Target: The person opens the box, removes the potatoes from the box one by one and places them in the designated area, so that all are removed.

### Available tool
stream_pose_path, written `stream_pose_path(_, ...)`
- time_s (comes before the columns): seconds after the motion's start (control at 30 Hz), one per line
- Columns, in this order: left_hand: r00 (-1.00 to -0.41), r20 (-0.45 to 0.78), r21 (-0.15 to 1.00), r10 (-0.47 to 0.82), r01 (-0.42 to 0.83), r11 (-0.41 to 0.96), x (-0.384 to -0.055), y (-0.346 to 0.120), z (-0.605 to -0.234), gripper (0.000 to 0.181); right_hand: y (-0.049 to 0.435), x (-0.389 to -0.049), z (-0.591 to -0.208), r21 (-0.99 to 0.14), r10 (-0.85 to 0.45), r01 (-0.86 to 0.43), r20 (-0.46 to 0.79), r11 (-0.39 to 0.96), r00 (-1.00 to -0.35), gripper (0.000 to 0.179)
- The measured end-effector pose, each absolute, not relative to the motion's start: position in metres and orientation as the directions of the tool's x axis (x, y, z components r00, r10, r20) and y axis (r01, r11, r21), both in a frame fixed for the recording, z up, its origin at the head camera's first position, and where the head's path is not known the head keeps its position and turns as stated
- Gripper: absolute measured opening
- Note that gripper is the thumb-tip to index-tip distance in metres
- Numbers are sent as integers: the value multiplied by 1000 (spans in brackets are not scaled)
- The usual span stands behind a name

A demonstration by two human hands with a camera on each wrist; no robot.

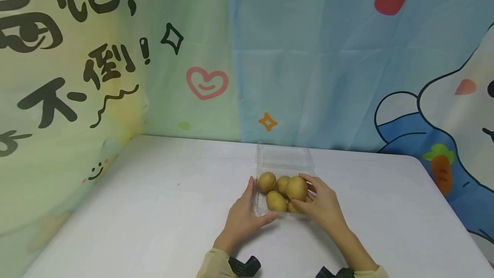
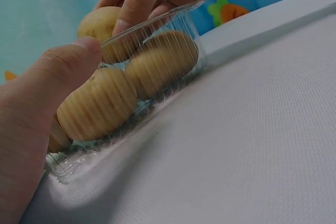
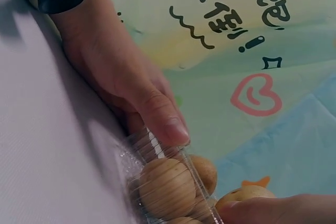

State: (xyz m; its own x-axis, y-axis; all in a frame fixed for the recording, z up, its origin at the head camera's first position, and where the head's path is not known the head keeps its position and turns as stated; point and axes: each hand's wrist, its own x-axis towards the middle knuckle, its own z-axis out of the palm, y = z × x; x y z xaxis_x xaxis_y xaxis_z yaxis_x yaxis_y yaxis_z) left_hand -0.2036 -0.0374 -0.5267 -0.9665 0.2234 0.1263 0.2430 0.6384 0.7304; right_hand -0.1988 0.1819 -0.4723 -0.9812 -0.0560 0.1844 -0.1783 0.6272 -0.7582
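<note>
A clear plastic box (image 1: 260,204) holds several yellow-brown potatoes (image 1: 276,201). My left hand (image 1: 244,219) grips the box at its near left corner, thumb over the front rim and fingers along the left side. Between the thumb and fingers of my right hand (image 1: 325,204) is a potato (image 1: 297,188), raised above the others at the right part of the box. The left wrist view shows that held potato (image 2: 97,22) at rim height, behind the front wall. Through the ribbed wall two more potatoes show plainly, one of them (image 2: 98,104) near the left thumb.
The box's clear lid (image 1: 285,156) stands folded back on the far side. A white table (image 1: 154,209) lies all around the box. Behind it hangs a printed cloth (image 1: 308,55) with hearts, lettering and a cartoon animal.
</note>
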Motion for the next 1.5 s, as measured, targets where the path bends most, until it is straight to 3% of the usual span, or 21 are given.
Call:
stream_pose_path(0.3, -968, 135, 728, 213, 243, 641, -201, -39, -525, 115, 186, -196, -463, -792, -76, -158, 140, 590, -987, 69)
stream_pose_path(0.83, -961, 167, 723, 221, 272, 636, -202, -41, -529, 113, 209, -196, -449, -733, -80, -184, 174, 655, -981, 69)
stream_pose_path(1.1, -960, 171, 716, 222, 275, 641, -203, -38, -530, 113, 221, -198, -444, -724, -63, -144, 138, 675, -988, 69)
stream_pose_path(1.5, -963, 152, 725, 222, 261, 637, -203, -37, -528, 113, 248, -203, -444, -692, 19, -122, 192, 711, -981, 70)
